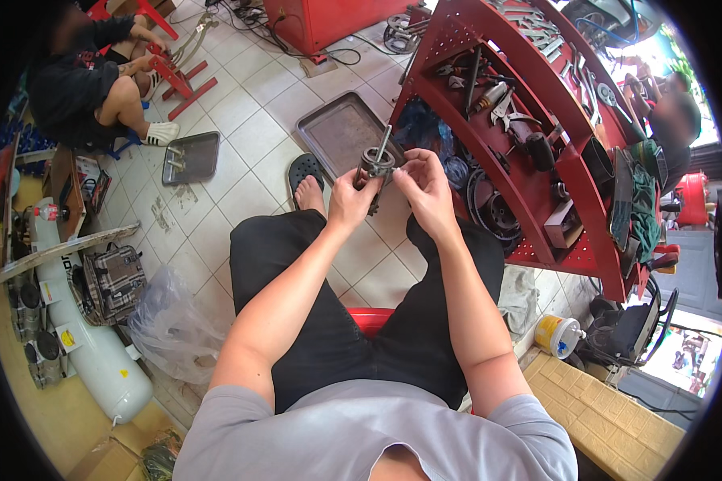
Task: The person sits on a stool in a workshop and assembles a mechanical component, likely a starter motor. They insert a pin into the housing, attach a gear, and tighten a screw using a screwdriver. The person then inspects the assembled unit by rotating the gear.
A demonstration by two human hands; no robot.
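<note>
Held out over the floor between my knees is a dark metal part [375, 157] with a round ring and a thin rod slanting up from it. My left hand [350, 199] is closed round its left side, thumb against the ring. The fingers of my right hand [427, 189] pinch its right side, where a small detail is too fine to make out. Just beyond my hands, a shallow dark metal tray [346, 128] lies on the tiles.
A red tool rack [489, 144] with wrenches and pliers stands close on the right. A smaller tray [204, 159] holds metal pieces at the left. Another person [96, 80] sits beyond it by a red stand [180, 84]. A plastic bag [172, 321] lies beside my left leg.
</note>
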